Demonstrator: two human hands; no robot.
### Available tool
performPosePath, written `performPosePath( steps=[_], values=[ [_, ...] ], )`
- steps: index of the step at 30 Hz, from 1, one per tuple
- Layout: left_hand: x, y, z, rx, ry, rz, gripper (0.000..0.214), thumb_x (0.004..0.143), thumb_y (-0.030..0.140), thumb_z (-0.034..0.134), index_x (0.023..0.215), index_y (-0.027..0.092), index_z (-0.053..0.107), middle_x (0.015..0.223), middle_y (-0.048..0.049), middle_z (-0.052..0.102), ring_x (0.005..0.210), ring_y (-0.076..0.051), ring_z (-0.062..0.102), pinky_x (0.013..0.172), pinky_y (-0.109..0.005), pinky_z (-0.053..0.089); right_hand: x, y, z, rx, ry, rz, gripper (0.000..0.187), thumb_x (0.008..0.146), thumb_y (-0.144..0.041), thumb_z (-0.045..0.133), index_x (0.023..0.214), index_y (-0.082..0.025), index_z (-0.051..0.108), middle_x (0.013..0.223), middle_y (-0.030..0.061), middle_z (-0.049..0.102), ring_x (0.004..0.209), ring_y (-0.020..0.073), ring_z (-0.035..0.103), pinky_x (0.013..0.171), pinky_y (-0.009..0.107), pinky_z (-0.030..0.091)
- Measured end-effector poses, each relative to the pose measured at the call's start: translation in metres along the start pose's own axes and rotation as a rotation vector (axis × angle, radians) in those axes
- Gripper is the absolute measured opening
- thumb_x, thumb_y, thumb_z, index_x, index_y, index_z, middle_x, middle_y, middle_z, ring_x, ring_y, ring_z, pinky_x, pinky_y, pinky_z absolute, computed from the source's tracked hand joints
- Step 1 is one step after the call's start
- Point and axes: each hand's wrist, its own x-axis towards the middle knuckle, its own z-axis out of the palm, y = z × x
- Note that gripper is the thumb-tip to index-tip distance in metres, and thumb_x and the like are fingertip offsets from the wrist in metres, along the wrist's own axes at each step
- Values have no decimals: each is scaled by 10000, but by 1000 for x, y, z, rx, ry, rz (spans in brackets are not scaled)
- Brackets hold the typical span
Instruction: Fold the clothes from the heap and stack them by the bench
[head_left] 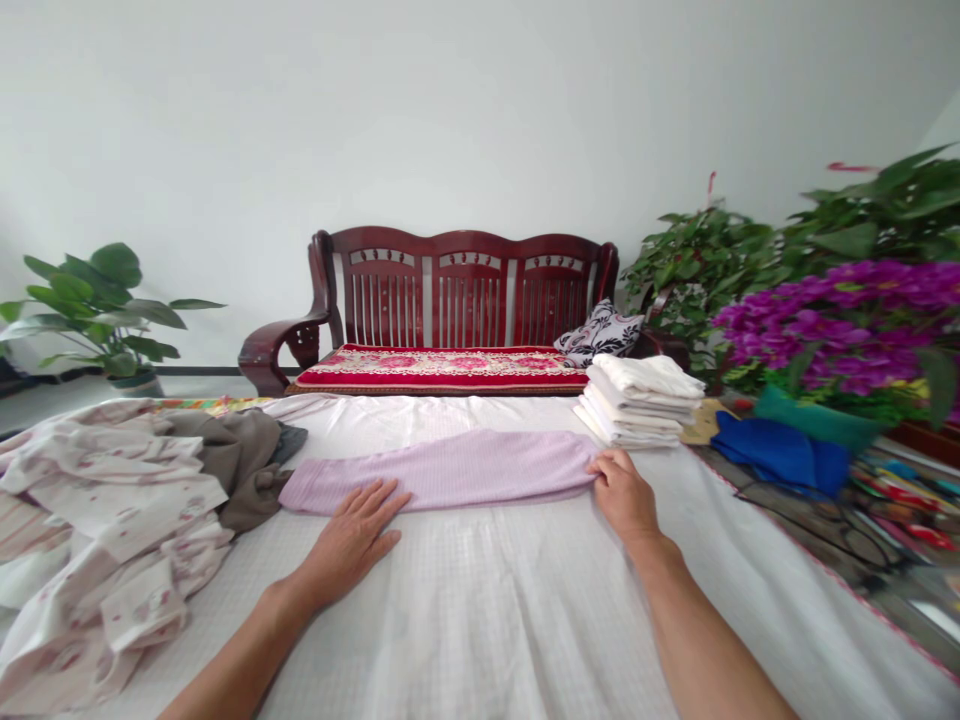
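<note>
A lilac ribbed garment (465, 470), folded into a long strip, lies flat across the white cloth (465, 610) in front of me; its exact kind is hard to tell. My left hand (364, 535) rests flat near its left end, fingers spread, fingertips on the fabric. At the other end my right hand (624, 493) pinches the garment's right edge between thumb and fingers. Just beyond the right hand stands a stack of folded white clothes (637, 400).
Crumpled patterned clothes (112, 540) and a grey-brown garment (247, 465) are heaped at left. Behind stands a wooden bench (465, 290) with a cushion (600, 335). Purple flowers (840, 320), a blue cloth (780, 452) and clutter lie at right; a potted plant (105, 310) at far left.
</note>
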Motion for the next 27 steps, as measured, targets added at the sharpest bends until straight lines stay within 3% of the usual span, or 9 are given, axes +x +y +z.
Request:
performPosePath(
  steps=[6, 9, 13, 16, 19, 22, 27],
  values=[
    [0, 1, -1, 1, -24, -11, 510, 982, 396, 473, 1487, 356, 417, 1559, -41, 416, 1427, -286, 378, 1155, -505, 327, 1, 4, 4, 78, 84, -54, 241, 824, -98, 504, 856, -225, 707, 1041, 53, 625, 945, 186, 624, 786, 287, 486],
    [0, 2, -1, 2, -18, -16, 511, 985, 393, 471, 1491, 360, 408, 1565, -33, 407, 1430, -283, 374, 1162, -505, 322, 1, 7, 6, 84, -19, -23, 269, 820, -100, 492, 858, -228, 726, 1008, 48, 643, 923, 185, 632, 805, 292, 491],
    [0, 2, -1, 7, -24, -17, 512, 988, 395, 464, 1495, 365, 399, 1567, -25, 404, 1433, -277, 373, 1167, -502, 321, 1, 8, 3, 34, -143, 141, 316, 799, -82, 454, 828, -232, 730, 1025, 35, 671, 897, 179, 636, 774, 285, 480],
    [0, 2, -1, 11, -28, -17, 513, 988, 394, 465, 1495, 362, 400, 1566, -29, 406, 1433, -279, 373, 1164, -506, 325, 6, 3, -5, -14, -125, 335, 329, 864, -167, 418, 991, -218, 717, 1095, 66, 670, 971, 205, 628, 796, 303, 475],
    [1, 3, -2, 16, -32, -20, 513, 986, 385, 469, 1494, 361, 402, 1561, -29, 413, 1432, -281, 375, 1160, -508, 332, 11, -4, -14, -104, -223, 486, 435, 952, -393, 338, 1155, -209, 676, 1114, 122, 662, 1010, 269, 621, 807, 378, 479],
    [2, 4, -3, 18, -41, -28, 511, 985, 385, 474, 1491, 359, 407, 1562, -32, 412, 1433, -282, 374, 1160, -514, 330, 14, -11, -17, -210, -367, 474, 529, 933, -567, 330, 1031, -220, 716, 1102, 143, 653, 1026, 321, 612, 806, 436, 475],
    [2, 6, -5, 19, -61, -42, 510, 984, 377, 474, 1489, 348, 413, 1566, -38, 404, 1439, -277, 366, 1166, -516, 325, 15, -14, -10, -189, -375, 444, 364, 856, -491, 491, 976, -201, 675, 1051, 133, 680, 1008, 317, 626, 752, 393, 468]
  ],
)
